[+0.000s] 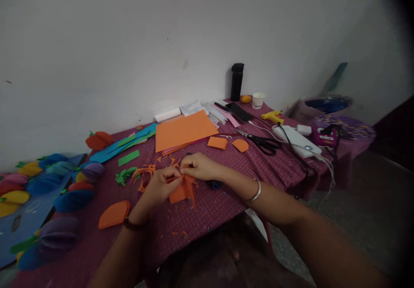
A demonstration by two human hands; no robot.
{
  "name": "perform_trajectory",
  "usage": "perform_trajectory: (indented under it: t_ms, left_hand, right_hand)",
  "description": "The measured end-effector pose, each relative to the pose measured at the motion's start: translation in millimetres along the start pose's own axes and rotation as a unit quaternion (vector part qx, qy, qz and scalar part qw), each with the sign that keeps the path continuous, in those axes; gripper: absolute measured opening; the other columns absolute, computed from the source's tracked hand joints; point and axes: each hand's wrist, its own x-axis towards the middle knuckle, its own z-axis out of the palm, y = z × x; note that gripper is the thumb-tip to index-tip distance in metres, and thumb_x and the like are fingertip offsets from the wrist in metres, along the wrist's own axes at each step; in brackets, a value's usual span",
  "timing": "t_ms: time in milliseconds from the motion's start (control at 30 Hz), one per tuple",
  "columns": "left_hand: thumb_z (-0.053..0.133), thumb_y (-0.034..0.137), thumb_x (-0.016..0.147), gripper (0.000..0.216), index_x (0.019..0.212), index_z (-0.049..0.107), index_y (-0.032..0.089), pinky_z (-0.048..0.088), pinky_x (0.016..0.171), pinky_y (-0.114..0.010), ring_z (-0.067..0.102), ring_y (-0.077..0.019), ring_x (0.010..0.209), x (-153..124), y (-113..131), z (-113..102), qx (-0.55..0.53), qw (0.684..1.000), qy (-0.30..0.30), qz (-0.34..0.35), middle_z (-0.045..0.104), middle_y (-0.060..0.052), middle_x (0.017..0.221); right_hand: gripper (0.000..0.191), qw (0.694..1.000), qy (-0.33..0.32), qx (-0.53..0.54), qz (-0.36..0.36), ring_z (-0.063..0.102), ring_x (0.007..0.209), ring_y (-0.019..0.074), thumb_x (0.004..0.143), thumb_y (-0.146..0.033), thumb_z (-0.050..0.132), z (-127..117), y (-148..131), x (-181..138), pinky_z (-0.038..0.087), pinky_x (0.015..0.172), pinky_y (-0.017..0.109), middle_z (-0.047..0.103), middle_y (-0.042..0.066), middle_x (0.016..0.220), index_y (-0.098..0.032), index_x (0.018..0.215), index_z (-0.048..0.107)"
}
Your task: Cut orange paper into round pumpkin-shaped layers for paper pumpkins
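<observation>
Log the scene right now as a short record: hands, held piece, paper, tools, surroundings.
Left hand: fingers at the held piece, dark band on wrist
Right hand: fingers at the same piece, silver bangle on wrist
Held piece: folded orange paper
Cut stack: rounded orange pieces, beside left wrist
Uncut sheets: large orange sheet, beyond the hands
Tools: black-handled scissors, yellow glue gun, both to the right
Far edge: black bottle, white cup
Left side: colorful paper ornaments
</observation>
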Motion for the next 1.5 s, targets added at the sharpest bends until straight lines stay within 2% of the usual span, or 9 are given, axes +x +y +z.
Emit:
perform_trajectory:
  t_ms: [133, 300, 533, 633, 733, 833, 933, 1167, 1500]
  left_hand:
    - [0.058, 0.022, 0.069, 0.015, 0.056, 0.057, 0.015, 0.032, 0.048, -0.019, 0.042, -0.0079, 0.049, -3, 1, -8, -0.077, 0.994, 0.016, -0.070, 0.050, 0.003, 0.052]
    - [0.063, 0.022, 0.069, 0.008, 0.066, 0.059, 0.016, 0.031, 0.040, -0.017, 0.045, -0.0078, 0.042, -7, -2, -17, -0.220, 0.950, 0.108, -0.193, 0.053, 0.004, 0.051]
    - [0.076, 0.012, 0.058, 0.031, 0.086, 0.063, 0.016, 0.051, 0.054, -0.020, 0.062, -0.0110, 0.059, 6, -18, -14, -0.457, 0.849, 0.181, -0.192, 0.067, 0.001, 0.074]
    - [0.077, 0.011, 0.056, 0.035, 0.088, 0.064, 0.017, 0.052, 0.057, -0.022, 0.064, -0.0125, 0.064, 7, -21, -10, -0.483, 0.840, 0.169, -0.182, 0.069, -0.001, 0.080]
    - [0.081, 0.019, 0.056, 0.026, 0.073, 0.062, 0.014, 0.048, 0.050, -0.020, 0.061, -0.0111, 0.057, 6, -21, -7, -0.470, 0.846, 0.170, -0.184, 0.065, 0.000, 0.068]
    - [0.083, 0.028, 0.055, 0.031, 0.067, 0.058, 0.013, 0.037, 0.039, -0.016, 0.051, -0.0061, 0.043, 6, -19, -5, -0.462, 0.846, 0.185, -0.188, 0.059, 0.003, 0.058]
    - [0.084, 0.031, 0.055, 0.034, 0.067, 0.057, 0.013, 0.033, 0.039, -0.015, 0.046, -0.0037, 0.042, 6, -17, -3, -0.468, 0.843, 0.197, -0.180, 0.056, 0.004, 0.057]
    - [0.077, 0.035, 0.065, 0.032, 0.063, 0.053, 0.015, 0.032, 0.044, -0.017, 0.043, -0.0049, 0.045, 5, -17, 4, -0.416, 0.860, 0.267, -0.128, 0.051, 0.005, 0.053]
    - [0.073, 0.037, 0.068, 0.031, 0.062, 0.051, 0.016, 0.031, 0.047, -0.019, 0.044, -0.0063, 0.047, 5, -20, 9, -0.377, 0.874, 0.284, -0.116, 0.051, 0.005, 0.054]
  right_hand:
    - [0.015, 0.990, 0.089, 0.092, 0.057, 0.048, 0.059, 0.0097, 0.078, -0.021, 0.057, -23, 9, 3, 0.034, 0.056, 0.021, 0.053, -0.003, 0.060, -0.015, 0.066, 0.060]
    - [0.017, 0.899, 0.374, 0.155, 0.165, 0.045, 0.055, 0.0099, 0.078, -0.031, 0.052, -90, 45, -4, 0.037, 0.052, 0.021, 0.050, -0.004, 0.059, -0.018, 0.068, 0.054]
    - [0.008, 0.875, 0.426, 0.049, 0.224, 0.052, 0.062, 0.0141, 0.066, -0.018, 0.054, -116, 81, -13, 0.042, 0.059, 0.026, 0.059, 0.000, 0.067, -0.016, 0.073, 0.059]
    - [0.012, 0.897, 0.382, -0.076, 0.208, 0.057, 0.073, 0.0175, 0.067, -0.015, 0.054, -112, 79, -14, 0.044, 0.070, 0.030, 0.065, 0.003, 0.077, -0.017, 0.076, 0.063]
    - [0.007, 0.939, 0.205, -0.200, 0.190, 0.059, 0.077, 0.0202, 0.067, -0.016, 0.062, -107, 70, -15, 0.045, 0.076, 0.033, 0.068, 0.005, 0.080, -0.018, 0.073, 0.066]
    - [0.013, 0.970, 0.149, -0.136, 0.134, 0.061, 0.084, 0.0214, 0.073, -0.024, 0.065, -95, 50, -15, 0.046, 0.081, 0.035, 0.070, 0.007, 0.089, -0.018, 0.084, 0.068]
    - [0.023, 0.987, 0.128, 0.060, 0.075, 0.062, 0.088, 0.0203, 0.084, -0.038, 0.058, -66, 23, -12, 0.047, 0.082, 0.035, 0.069, 0.007, 0.094, -0.018, 0.092, 0.066]
    - [0.051, 0.905, 0.035, 0.397, 0.145, 0.064, 0.073, 0.0162, 0.078, -0.063, 0.059, 0, -8, -9, 0.051, 0.075, 0.033, 0.067, 0.004, 0.082, -0.021, 0.107, 0.053]
    - [0.068, 0.893, 0.037, 0.435, 0.112, 0.064, 0.083, 0.0157, 0.068, -0.054, 0.075, 9, -6, -7, 0.053, 0.072, 0.028, 0.064, 0.007, 0.103, -0.019, 0.120, 0.048]
